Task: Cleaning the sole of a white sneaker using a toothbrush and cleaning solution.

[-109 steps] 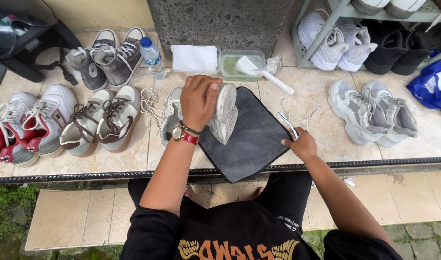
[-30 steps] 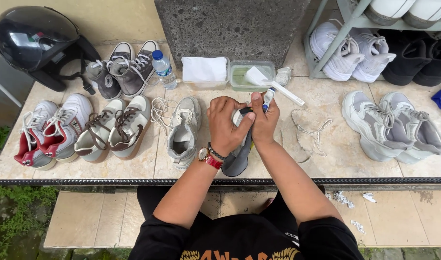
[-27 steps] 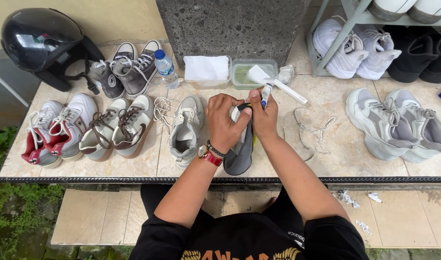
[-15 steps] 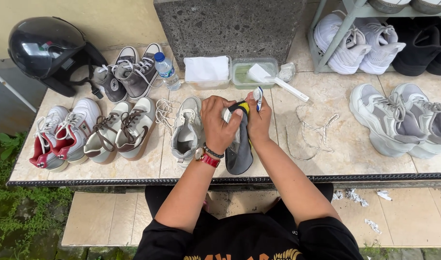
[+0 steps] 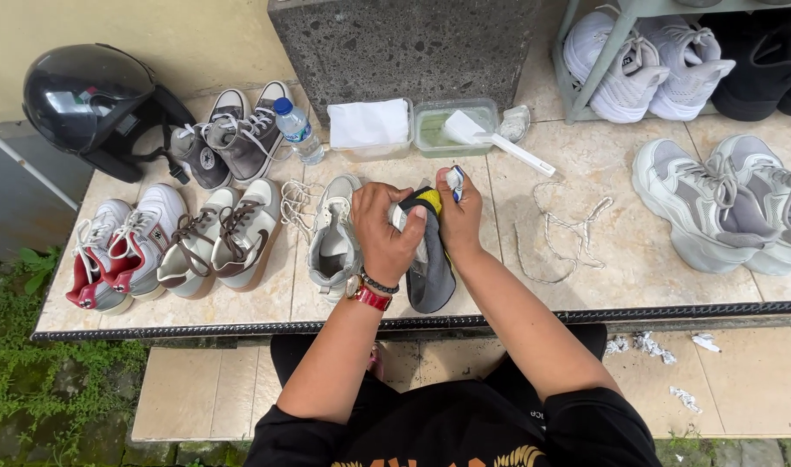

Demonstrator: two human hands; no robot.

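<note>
A: Sneaker (image 5: pixel 417 227), wrapped in a dark grey cloth (image 5: pixel 432 278), sits at the centre of the frame on the tiled ledge (image 5: pixel 586 294), just right of its grey partner shoe (image 5: pixel 333 240). Who grips what?

B: Left hand (image 5: pixel 385 232) has its fingers curled over the shoe through the cloth; right hand (image 5: pixel 459 216) pinches a small blue-and-white brush (image 5: pixel 454 180) against the heel end.

A: How should this step be worked?

B: Probably with short strokes, the left hand bracing firmly and the cloth kept under the sole. The green soap tub (image 5: pixel 456 125) at upper centre and loose laces (image 5: pixel 560 229) to the right lie near.
</note>
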